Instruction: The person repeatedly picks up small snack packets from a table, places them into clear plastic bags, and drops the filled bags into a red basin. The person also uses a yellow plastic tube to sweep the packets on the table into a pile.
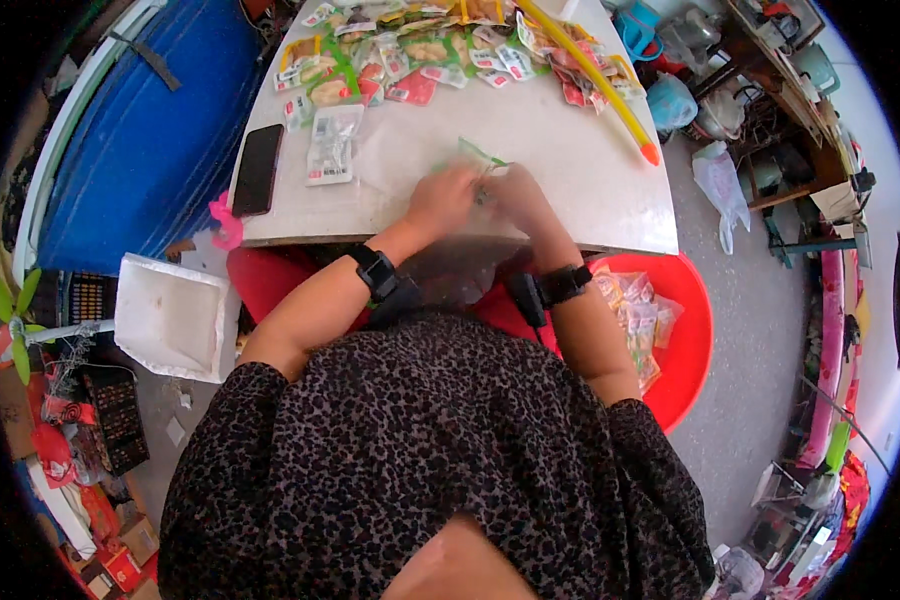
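My left hand (444,202) and my right hand (520,200) meet above the table's near edge. Their fingers are closed on a small plastic packet (483,152) with green on it, one hand at each side. Motion blur and the fingers hide most of the packet. Below the hands, clear plastic film (455,268) shows over my lap. Left of my left hand lies a pile of flat clear packets (333,146) with white and red printing. A black phone (258,170) rests beside them.
Several small food packets (410,60) cover the far side of the white table (590,200). A yellow tube with an orange tip (610,95) lies across the right. On the floor stand a red basin (692,340) holding packets and a white foam box (170,315).
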`<move>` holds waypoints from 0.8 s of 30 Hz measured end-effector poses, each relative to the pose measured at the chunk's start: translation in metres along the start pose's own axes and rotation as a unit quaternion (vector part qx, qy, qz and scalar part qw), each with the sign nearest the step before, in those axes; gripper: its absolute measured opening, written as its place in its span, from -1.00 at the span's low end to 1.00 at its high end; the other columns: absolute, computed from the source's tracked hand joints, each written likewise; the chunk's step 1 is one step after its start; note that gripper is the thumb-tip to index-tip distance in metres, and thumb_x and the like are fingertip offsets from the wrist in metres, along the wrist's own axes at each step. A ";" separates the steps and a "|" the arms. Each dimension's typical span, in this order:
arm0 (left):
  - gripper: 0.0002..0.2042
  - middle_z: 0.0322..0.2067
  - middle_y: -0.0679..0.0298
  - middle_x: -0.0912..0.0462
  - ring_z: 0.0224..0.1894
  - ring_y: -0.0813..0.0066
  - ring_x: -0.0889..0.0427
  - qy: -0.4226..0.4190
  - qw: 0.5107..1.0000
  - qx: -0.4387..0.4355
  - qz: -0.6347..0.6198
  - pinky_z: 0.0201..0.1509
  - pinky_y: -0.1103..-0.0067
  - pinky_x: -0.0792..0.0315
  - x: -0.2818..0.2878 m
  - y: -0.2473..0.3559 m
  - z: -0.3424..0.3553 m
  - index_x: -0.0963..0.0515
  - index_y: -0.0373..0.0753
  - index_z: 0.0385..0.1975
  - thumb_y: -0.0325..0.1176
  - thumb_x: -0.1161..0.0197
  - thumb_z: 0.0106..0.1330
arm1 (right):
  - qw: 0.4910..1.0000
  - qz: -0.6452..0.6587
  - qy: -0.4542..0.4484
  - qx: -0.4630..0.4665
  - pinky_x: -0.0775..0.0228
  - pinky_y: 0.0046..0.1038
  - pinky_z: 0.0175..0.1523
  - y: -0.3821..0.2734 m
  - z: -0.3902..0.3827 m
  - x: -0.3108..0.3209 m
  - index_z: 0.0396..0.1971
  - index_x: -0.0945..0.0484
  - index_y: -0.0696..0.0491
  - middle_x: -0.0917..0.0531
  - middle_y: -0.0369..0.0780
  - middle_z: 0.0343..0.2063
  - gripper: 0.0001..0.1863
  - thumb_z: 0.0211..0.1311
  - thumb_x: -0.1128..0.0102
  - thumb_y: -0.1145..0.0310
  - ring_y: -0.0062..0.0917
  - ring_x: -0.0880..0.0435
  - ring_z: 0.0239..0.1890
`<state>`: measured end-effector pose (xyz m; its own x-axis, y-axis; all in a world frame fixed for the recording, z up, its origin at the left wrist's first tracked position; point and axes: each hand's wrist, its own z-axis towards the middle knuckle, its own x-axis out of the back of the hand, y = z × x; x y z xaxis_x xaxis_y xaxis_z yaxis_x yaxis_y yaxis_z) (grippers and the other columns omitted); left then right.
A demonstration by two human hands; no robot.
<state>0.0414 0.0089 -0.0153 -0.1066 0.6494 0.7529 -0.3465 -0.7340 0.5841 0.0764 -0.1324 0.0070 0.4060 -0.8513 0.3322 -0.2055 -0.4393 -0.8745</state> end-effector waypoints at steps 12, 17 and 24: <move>-0.83 -0.52 0.11 -0.45 -0.41 0.09 -0.40 -0.069 0.996 -0.027 0.042 -0.40 0.29 -0.26 -0.005 0.002 0.006 -0.41 -0.18 -0.42 -0.32 0.06 0.00 | 0.971 -0.130 0.055 0.192 -0.27 -0.54 -0.59 0.055 0.035 -0.003 -0.48 -0.38 0.20 -0.44 -0.22 -0.65 -0.81 -0.19 -0.01 0.46 -0.57 -0.41 -0.63; -0.88 -0.58 0.12 -0.44 -0.47 0.10 -0.39 -0.014 1.000 0.015 0.000 -0.43 0.29 -0.24 0.004 -0.002 0.003 -0.41 -0.19 -0.57 -0.33 0.04 -0.04 | 0.986 -0.129 -0.026 0.106 -0.24 -0.57 -0.61 0.018 0.036 0.009 -0.50 -0.39 0.19 -0.45 -0.25 -0.65 -0.83 -0.16 -0.01 0.44 -0.60 -0.40 -0.67; -0.93 -0.66 0.14 -0.38 -0.54 0.11 -0.36 0.037 0.998 -0.041 0.016 -0.48 0.31 -0.21 -0.011 -0.013 -0.001 -0.35 -0.22 -0.67 -0.39 0.01 -0.13 | 0.911 -0.269 0.113 0.291 -0.30 -0.43 -0.38 -0.007 0.109 0.051 -0.48 -0.40 0.16 -0.49 -0.09 -0.57 -0.78 -0.12 0.01 0.33 -0.34 -0.48 -0.50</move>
<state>0.0463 0.0116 -0.0319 -0.1869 0.6408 0.7446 -0.4172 -0.7380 0.5304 0.1953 -0.1412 -0.0087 0.1012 -0.6242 0.7747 0.5025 -0.6400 -0.5813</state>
